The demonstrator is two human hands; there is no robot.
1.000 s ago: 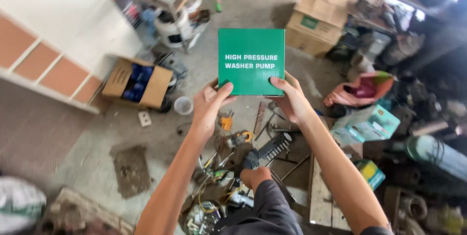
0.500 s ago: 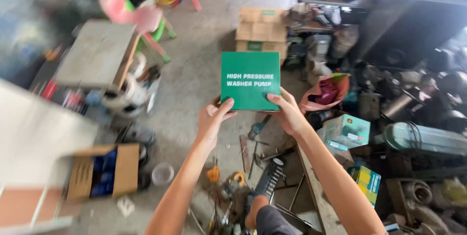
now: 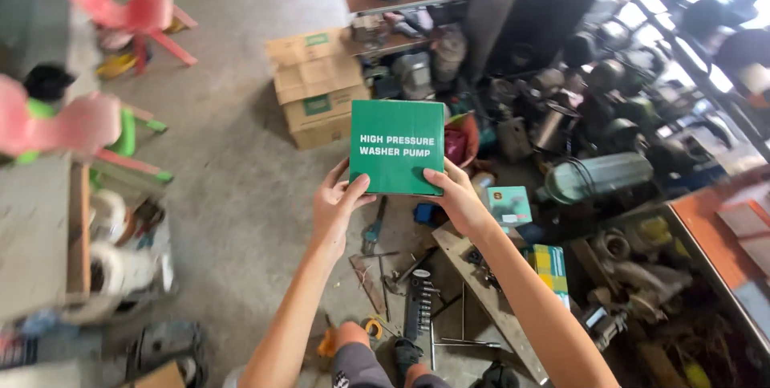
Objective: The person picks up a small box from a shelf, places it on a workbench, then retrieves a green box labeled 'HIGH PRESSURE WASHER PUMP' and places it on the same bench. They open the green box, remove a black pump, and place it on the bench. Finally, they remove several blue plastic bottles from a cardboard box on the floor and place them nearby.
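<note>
I hold a square green card [image 3: 396,147] with white lettering up in front of me, over a concrete workshop floor. My left hand [image 3: 337,205] grips its lower left corner, thumb on the front face. My right hand [image 3: 455,195] pinches its lower right corner, thumb also on the front. Both forearms reach up from the bottom of the view. Below the card, loose hand tools and a socket rail [image 3: 416,304] lie scattered on the floor by my knees [image 3: 358,362].
Stacked cardboard boxes [image 3: 314,85] stand beyond the card. Pumps, motors and metal parts [image 3: 597,175] crowd the right side beside shelving. Pink and green plastic chairs [image 3: 132,23] stand at the upper left. A low grey table [image 3: 36,231] and white containers are at the left.
The view has swung right and forward: the boxes and machine parts now sit nearer the middle, and the open box of blue items has left the frame. Both hands keep holding the card.
</note>
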